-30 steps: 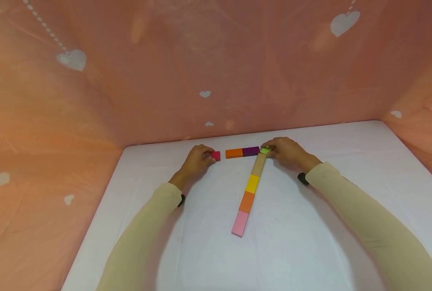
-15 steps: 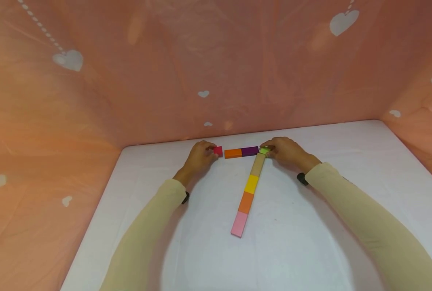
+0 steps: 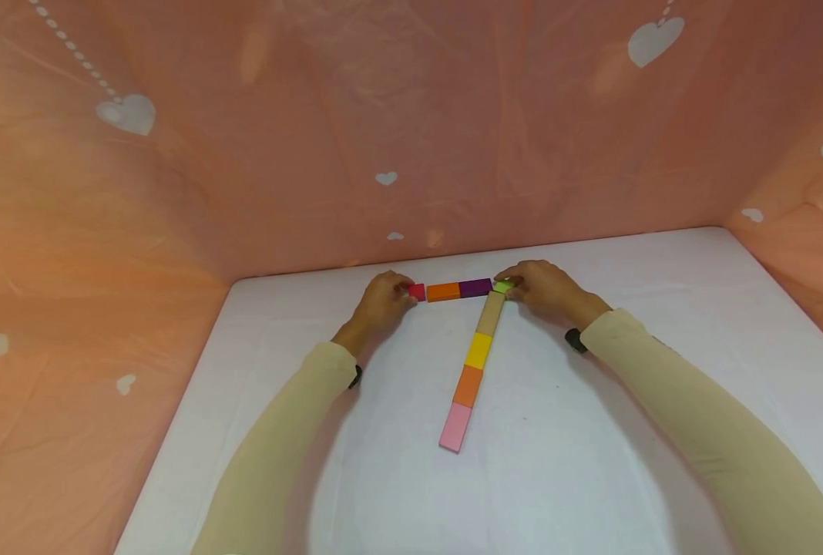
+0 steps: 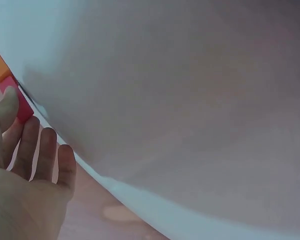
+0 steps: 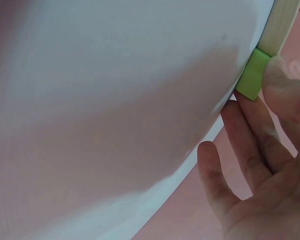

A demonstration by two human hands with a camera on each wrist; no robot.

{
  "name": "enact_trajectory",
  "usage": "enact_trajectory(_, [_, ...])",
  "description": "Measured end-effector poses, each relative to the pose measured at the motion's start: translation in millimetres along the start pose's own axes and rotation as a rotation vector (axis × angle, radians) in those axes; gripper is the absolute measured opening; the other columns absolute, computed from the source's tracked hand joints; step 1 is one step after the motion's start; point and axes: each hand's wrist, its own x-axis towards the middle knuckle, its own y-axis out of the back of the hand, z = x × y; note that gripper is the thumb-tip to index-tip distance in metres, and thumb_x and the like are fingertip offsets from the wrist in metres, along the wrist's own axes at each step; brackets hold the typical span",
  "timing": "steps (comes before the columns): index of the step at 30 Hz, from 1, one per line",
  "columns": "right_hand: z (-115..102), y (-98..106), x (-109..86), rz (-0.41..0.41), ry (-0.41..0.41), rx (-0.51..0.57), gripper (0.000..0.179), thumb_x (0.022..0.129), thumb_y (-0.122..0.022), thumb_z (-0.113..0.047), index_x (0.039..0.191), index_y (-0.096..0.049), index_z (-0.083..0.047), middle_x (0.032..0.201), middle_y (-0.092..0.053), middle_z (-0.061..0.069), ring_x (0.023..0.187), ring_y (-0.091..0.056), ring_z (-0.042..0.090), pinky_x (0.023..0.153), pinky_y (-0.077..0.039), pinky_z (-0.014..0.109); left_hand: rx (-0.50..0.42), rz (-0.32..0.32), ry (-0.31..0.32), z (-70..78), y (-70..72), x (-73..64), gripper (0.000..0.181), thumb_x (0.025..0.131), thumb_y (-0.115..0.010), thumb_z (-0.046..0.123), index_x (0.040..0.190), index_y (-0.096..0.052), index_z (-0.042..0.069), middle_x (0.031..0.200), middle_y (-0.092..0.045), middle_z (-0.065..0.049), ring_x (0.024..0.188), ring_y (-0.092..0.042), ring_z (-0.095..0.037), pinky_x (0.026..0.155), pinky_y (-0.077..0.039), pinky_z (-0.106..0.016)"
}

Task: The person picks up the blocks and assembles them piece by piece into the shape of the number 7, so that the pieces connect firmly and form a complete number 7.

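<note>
My left hand pinches a red block between thumb and fingers. The block lies at the left end of a short row, right up against an orange block in the left wrist view. A purple block continues that row to the right. At the row's right end my right hand pinches a light green block. From the green block a second line slants toward me: a bare-wood block, a yellow block, another orange block and a pink block.
The blocks lie on a white table surface. A salmon-coloured cloth with white hearts rises behind the table's back edge and along both sides.
My left hand has moved right with the red block, closing most of the gap to the orange block; the block was lifted slightly midway and is now lower. My right hand stays on the green block.
</note>
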Motion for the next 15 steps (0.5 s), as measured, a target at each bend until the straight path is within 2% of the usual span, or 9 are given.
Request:
enact_trajectory(7, [0.8, -0.6, 0.3, -0.004, -0.005, -0.001, 0.038, 0.095, -0.067, -0.018, 0.133, -0.064, -0.017, 0.122, -0.068, 0.007, 0.111, -0.061, 0.026, 0.103, -0.050, 0.048, 0.035, -0.002, -0.022, 1.6, -2.7, 0.2, 0.037, 0.093, -0.071, 0.022, 0.125, -0.066, 0.005, 0.119, -0.064, -0.011, 0.111, -0.054, -0.026, 0.105, -0.048, -0.040])
enact_trajectory(15, [1.7, 0.5, 1.4, -0.020, 0.000, 0.009, 0.039, 0.096, -0.066, -0.018, 0.135, -0.063, -0.017, 0.124, -0.067, 0.009, 0.113, -0.062, 0.028, 0.104, -0.050, 0.048, 0.060, 0.001, -0.018, 2.5, -3.5, 0.0, 0.036, 0.093, -0.071, 0.022, 0.125, -0.067, 0.007, 0.119, -0.065, -0.009, 0.113, -0.053, -0.025, 0.107, -0.046, -0.039])
